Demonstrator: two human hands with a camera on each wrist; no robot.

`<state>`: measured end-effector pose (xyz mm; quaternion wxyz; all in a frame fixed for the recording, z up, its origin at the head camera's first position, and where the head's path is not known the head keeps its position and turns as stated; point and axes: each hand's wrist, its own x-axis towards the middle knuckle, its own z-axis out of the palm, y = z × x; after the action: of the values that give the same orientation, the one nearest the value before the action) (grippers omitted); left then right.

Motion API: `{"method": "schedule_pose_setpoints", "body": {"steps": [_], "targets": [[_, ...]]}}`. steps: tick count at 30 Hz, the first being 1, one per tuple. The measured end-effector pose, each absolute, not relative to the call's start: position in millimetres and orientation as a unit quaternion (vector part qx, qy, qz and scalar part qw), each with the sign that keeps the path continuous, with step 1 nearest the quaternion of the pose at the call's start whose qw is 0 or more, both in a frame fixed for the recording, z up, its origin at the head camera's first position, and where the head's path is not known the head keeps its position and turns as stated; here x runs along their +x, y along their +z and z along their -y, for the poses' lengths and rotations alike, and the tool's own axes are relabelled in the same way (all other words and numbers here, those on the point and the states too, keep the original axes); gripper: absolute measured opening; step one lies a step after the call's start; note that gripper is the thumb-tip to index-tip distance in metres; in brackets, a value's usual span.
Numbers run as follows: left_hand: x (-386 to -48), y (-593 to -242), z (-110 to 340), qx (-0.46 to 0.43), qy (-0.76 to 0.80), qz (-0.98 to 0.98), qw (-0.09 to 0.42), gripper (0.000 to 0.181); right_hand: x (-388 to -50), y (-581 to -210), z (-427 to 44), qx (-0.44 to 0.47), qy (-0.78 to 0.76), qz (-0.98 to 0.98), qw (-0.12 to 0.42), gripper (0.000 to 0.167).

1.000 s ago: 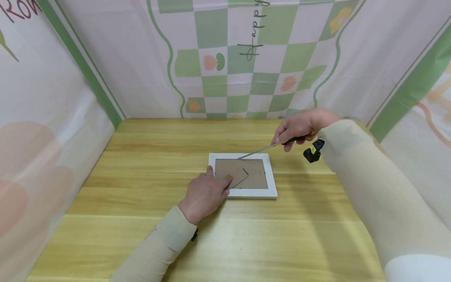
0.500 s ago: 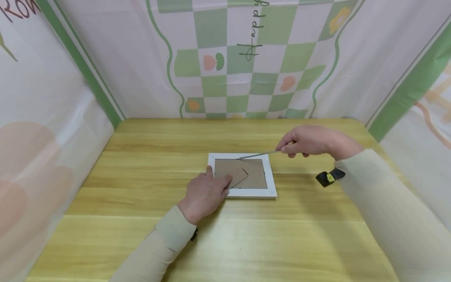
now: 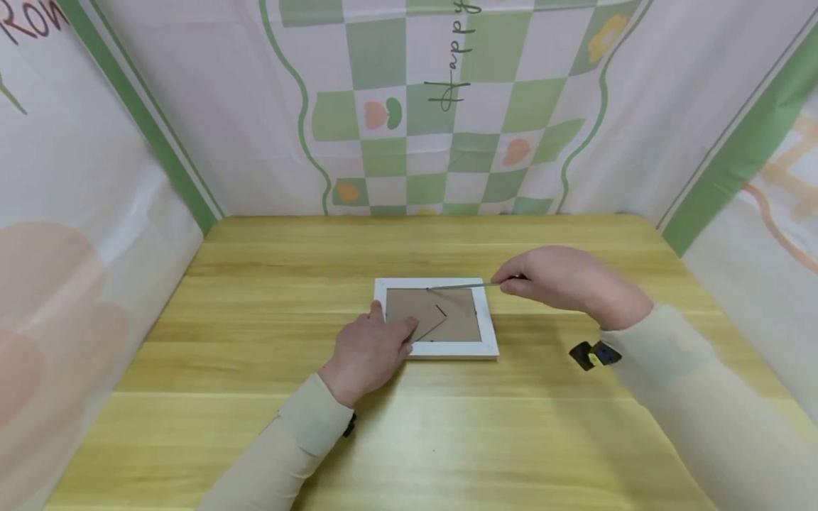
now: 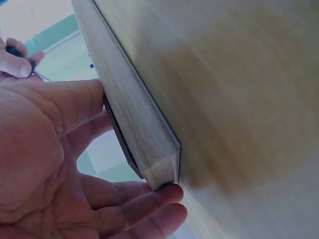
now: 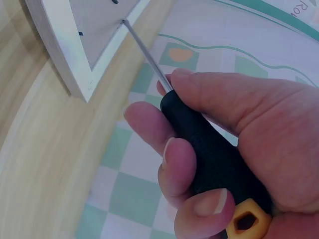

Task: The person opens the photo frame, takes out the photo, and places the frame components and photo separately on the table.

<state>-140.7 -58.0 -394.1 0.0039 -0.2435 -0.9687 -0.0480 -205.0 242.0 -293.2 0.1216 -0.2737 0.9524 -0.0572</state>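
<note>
Picture frame (image 3: 484,323) lies on the table (image 3: 255,319), left hand (image 3: 367,355) gripping its near-left corner; at its far edge a screwdriver (image 5: 209,149), held by the right hand (image 3: 565,280), probably prises a barely visible tab (image 3: 427,289); next, steady leverage seems needed.

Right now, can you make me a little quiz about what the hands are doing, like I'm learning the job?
1. Which hand holds the screwdriver?
2. True or false: the white frame stands upright on the table.
3. What does the left hand hold? A: the screwdriver. B: the white frame. C: nothing.

Key: 1, the right hand. 2, false, it lies flat. 3, B.
</note>
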Motion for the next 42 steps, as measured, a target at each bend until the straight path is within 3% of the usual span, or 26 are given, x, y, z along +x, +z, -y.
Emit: {"method": "schedule_pose_setpoints", "body": {"steps": [23,36,42], "targets": [[-141.1,-394.2,57.7,-0.236,-0.050,0.970,-0.007,0.041,-226.6,-273.3,-226.8,-0.239,0.000,-0.968,0.076,0.014],[-141.7,-392.6,56.7,-0.231,-0.050,0.972,-0.018,0.042,-263.6,-257.7,-225.6,-0.248,-0.067,-0.946,0.197,0.015],[-141.4,-392.1,56.9,-0.229,-0.052,0.972,-0.022,0.042,-260.8,-263.2,-229.7,-0.251,-0.079,-0.945,0.196,0.018]]}}
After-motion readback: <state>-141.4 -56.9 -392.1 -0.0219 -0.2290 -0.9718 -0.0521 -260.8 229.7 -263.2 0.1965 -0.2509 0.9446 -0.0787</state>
